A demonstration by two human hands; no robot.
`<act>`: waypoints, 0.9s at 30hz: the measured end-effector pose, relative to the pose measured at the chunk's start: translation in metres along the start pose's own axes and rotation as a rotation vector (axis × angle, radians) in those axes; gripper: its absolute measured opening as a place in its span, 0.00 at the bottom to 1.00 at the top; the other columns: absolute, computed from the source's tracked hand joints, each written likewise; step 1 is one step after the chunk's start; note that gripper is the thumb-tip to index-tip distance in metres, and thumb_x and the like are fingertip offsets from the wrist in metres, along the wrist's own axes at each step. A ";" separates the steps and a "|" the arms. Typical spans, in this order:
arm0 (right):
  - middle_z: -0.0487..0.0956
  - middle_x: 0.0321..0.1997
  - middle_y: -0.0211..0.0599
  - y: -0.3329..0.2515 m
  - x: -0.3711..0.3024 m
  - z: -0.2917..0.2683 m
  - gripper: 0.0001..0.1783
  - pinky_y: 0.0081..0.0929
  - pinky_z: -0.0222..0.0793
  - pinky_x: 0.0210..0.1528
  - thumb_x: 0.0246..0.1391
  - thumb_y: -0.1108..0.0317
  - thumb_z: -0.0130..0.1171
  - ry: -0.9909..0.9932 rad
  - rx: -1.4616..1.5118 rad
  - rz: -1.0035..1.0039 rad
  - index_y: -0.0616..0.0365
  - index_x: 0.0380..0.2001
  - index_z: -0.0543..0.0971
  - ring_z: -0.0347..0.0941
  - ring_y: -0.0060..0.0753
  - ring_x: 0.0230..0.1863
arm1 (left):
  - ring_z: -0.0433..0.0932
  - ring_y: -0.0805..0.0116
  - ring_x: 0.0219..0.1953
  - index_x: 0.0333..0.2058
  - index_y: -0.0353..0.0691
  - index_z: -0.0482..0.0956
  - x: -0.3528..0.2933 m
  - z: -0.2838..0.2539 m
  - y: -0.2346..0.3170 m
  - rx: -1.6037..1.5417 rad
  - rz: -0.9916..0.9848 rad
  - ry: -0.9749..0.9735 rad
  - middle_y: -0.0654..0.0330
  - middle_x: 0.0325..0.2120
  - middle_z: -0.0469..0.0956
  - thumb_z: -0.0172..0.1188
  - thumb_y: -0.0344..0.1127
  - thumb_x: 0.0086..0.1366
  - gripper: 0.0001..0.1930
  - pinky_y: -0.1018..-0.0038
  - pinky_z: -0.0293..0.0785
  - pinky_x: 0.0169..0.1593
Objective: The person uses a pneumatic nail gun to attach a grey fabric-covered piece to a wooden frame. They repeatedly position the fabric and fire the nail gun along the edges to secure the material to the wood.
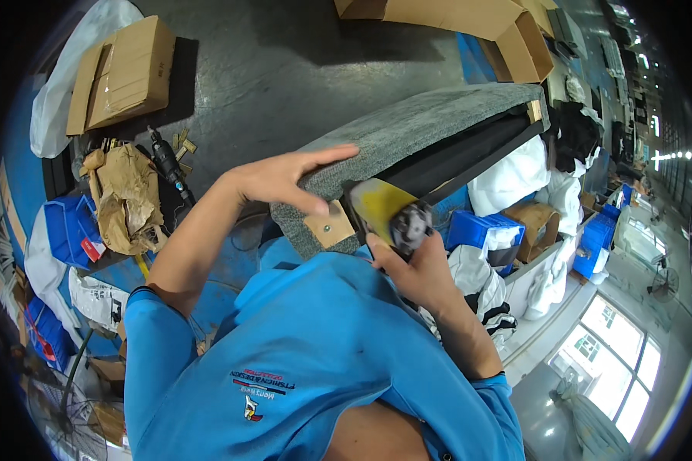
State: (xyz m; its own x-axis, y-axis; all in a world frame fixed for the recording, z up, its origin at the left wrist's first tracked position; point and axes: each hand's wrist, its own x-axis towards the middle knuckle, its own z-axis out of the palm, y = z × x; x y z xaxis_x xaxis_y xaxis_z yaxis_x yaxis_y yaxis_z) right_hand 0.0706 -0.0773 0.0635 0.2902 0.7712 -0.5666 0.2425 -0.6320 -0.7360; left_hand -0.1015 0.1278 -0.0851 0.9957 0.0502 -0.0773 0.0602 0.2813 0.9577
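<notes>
A long grey fabric-covered upholstered piece (407,119) lies against my front, with black cloth (469,146) along its open side. At its near end a pale wooden block (331,228) shows a small round metal fitting. My left hand (288,178) rests on the grey fabric by that end, thumb and fingers apart, holding nothing. In my right hand (417,269) is a yellow and black object (384,209) with a silvery round part, held beside the wooden block. It is smeared by motion, and its kind cannot be made out.
A closed cardboard box (123,73) stands at the far left. Nearer are a black power tool (169,165), crumpled brown paper (127,200) and a blue bin (69,230). On the right are another blue bin (469,230), white bags (511,180) and an open carton (527,46).
</notes>
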 end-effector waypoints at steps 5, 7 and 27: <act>0.84 0.32 0.32 -0.008 -0.005 -0.023 0.09 0.28 0.75 0.40 0.62 0.69 0.67 0.012 0.089 0.212 0.65 0.40 0.82 0.78 0.22 0.34 | 0.48 0.51 0.81 0.77 0.32 0.52 -0.009 0.021 -0.003 0.198 -0.225 0.227 0.43 0.78 0.52 0.40 0.54 0.83 0.36 0.61 0.45 0.80; 0.84 0.34 0.33 -0.008 -0.006 -0.024 0.10 0.27 0.75 0.41 0.63 0.70 0.67 -0.016 0.056 0.161 0.65 0.41 0.82 0.77 0.22 0.36 | 0.50 0.49 0.80 0.77 0.31 0.49 -0.014 0.032 0.003 0.353 -0.208 0.222 0.43 0.78 0.51 0.39 0.50 0.84 0.35 0.61 0.48 0.80; 0.85 0.37 0.40 -0.033 0.000 0.006 0.14 0.32 0.77 0.43 0.59 0.68 0.67 -0.108 -0.100 0.060 0.63 0.46 0.80 0.81 0.32 0.37 | 0.40 0.55 0.82 0.79 0.37 0.45 -0.032 0.016 0.000 0.177 -0.155 0.081 0.49 0.81 0.42 0.43 0.36 0.74 0.37 0.62 0.38 0.82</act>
State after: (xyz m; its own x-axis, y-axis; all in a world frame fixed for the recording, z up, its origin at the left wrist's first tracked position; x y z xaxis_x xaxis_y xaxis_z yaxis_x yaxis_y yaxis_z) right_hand 0.0567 -0.0563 0.0855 0.2069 0.7324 -0.6486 0.3200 -0.6772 -0.6626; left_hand -0.1323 0.1106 -0.0784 0.9654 0.0978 -0.2417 0.2297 0.1196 0.9659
